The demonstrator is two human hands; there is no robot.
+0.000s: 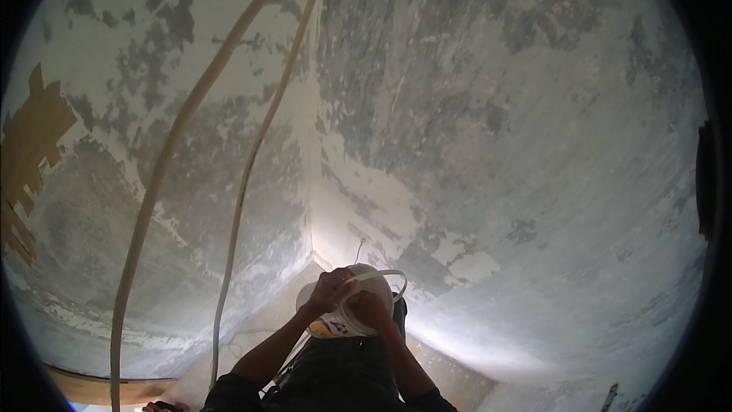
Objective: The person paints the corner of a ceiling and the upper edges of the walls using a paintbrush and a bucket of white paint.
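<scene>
Obs: 2 bare hands, both at a round white plastic bucket w/ a yellow & purple printed label (324, 329). Bucket sits right at both grips, just in front of the person's dark trousers (335, 374); support under it hidden.

L grip (333, 290): on upper L part of bucket, fingers curled, approx. half closed or more, near one end of a flat white strap-like handle (402, 281). Can't tell if rim, handle or other item is held. Handle arcs over to the R, past R grip.

R grip (366, 309): at bucket mouth, just R of & slightly below L grip; fingertips hidden, so opening & any hold can't be told.

Surroundings, rel. to grips: thick beige flexible hose (175, 130) well to L, running top to bottom; thinner beige hose (255, 145) betw. it & L grip. Patchy grey-white plaster wall (496, 107) above & to R; 2nd wall, same finish, to L; corner approx. straight above grips. Short thin cable (361, 250) just above bucket. Jagged flat brown patch (38, 137) far upper L, material unclear. Curved light-brown board (107, 389) far lower L. Dark upright object (705, 183) far R, at view edge.
</scene>
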